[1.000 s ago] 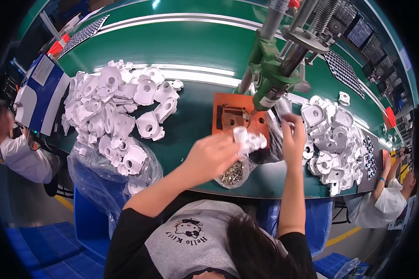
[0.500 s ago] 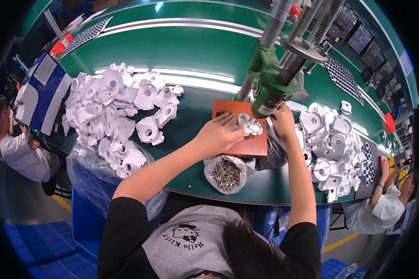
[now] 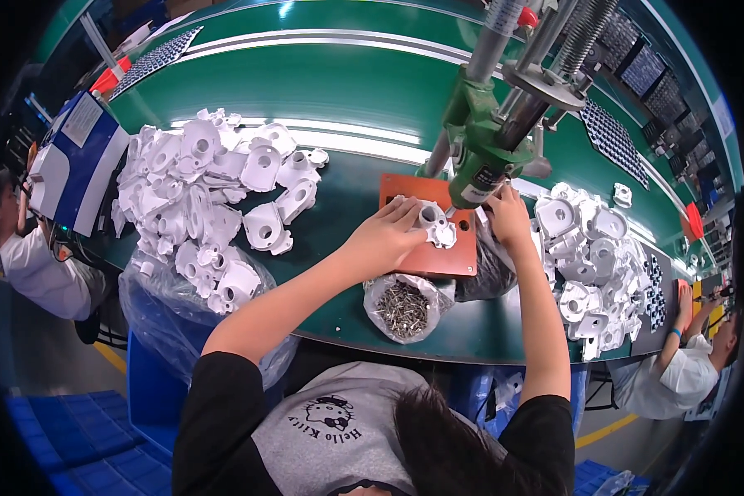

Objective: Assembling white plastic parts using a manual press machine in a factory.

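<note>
My left hand [image 3: 391, 237] is closed around the edge of a white moulded plastic part [image 3: 441, 231] with a round collar. The part is over the orange plate [image 3: 438, 263], below the head of a green bench press [image 3: 481, 169]. A dark hole in the plate shows just right of the part. Close to the right side of the press head, my right hand [image 3: 507, 217] has its fingers curled together. Its fingertips are partly hidden, and I cannot make out what they hold. A clear bag of small metal pins [image 3: 402, 311] sits in front of the plate.
A large heap of white plastic parts [image 3: 186, 190] lies to the left, another heap [image 3: 591, 256] to the right. A dark plastic bag [image 3: 486, 269] rests beside the plate. Beyond runs a green conveyor [image 3: 306, 87]. A blue-and-white machine [image 3: 78, 165] stands far left; people sit at both sides.
The white part has turned and tilted in my left hand and shifted slightly left, uncovering a hole in the plate. My right hand stays beside the press head, only slightly shifted.
</note>
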A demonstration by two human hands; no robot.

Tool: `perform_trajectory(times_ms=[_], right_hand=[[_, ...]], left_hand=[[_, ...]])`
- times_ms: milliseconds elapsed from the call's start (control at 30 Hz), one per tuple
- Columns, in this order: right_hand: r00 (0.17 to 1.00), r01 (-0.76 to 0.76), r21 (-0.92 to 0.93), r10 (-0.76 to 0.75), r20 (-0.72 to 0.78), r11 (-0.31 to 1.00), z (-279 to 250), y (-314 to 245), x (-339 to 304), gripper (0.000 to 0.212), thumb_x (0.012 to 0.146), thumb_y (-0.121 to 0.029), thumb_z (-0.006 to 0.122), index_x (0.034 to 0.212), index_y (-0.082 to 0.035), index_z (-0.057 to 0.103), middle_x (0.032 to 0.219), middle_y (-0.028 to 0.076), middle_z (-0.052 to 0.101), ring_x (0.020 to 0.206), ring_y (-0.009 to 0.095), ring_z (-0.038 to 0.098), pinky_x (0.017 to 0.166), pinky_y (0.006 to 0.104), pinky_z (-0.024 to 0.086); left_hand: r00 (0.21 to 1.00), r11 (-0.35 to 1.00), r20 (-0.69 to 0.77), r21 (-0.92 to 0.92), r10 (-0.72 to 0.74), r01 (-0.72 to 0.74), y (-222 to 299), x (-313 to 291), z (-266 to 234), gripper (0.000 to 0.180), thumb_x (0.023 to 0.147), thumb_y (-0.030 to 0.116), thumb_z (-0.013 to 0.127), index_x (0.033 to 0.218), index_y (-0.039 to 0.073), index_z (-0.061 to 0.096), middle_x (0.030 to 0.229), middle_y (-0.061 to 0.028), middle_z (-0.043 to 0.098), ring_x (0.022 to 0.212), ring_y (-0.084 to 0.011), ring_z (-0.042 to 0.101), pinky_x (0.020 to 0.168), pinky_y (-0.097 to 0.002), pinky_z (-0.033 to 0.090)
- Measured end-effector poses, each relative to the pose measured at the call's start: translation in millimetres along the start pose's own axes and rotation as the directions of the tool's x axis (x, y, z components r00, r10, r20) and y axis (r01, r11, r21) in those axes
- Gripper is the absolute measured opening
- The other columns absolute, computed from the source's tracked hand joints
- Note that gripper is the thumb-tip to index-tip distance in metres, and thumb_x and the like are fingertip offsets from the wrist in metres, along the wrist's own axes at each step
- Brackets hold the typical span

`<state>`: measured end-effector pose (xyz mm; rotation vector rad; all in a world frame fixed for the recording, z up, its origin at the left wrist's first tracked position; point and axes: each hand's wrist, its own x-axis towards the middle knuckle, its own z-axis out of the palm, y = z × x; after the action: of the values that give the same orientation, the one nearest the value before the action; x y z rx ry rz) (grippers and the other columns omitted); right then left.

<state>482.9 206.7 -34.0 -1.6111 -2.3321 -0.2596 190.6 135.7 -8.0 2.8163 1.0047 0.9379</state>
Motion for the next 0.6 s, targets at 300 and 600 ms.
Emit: perform_trajectory(times_ms=[300, 600], right_hand=[[0.992, -0.104, 0.018, 0.103, 0.069, 0.994, -20, -2, 7, 0.012, 0.075, -0.009, 0.061, 0.085, -0.003, 0.065, 0.081, 0.015, 0.062, 0.077, 0.032, 0.060, 0.070, 0.0397, 0.048], [0.909, -0.395, 0.817, 0.051, 0.414, 0.419, -47, -66, 7, 0.017, 0.083, -0.010, 0.066, 0.091, 0.005, 0.064, 0.083, 0.008, 0.064, 0.077, 0.014, 0.058, 0.071, 0.0285, 0.047]], left_hand=[[0.995, 0.997, 0.078, -0.036, -0.069, 0.072, 17, -2, -6, 0.048, 0.078, 0.043, 0.068, 0.096, 0.000, 0.056, 0.130, -0.0321, 0.044, 0.129, -0.0440, 0.036, 0.109, -0.0495, 0.029], [0.995, 0.992, 0.017, -0.085, -0.095, 0.096, 15, -7, 3, 0.055, 0.071, 0.046, 0.072, 0.096, 0.000, 0.055, 0.130, -0.0307, 0.044, 0.129, -0.0425, 0.037, 0.109, -0.0498, 0.029]])
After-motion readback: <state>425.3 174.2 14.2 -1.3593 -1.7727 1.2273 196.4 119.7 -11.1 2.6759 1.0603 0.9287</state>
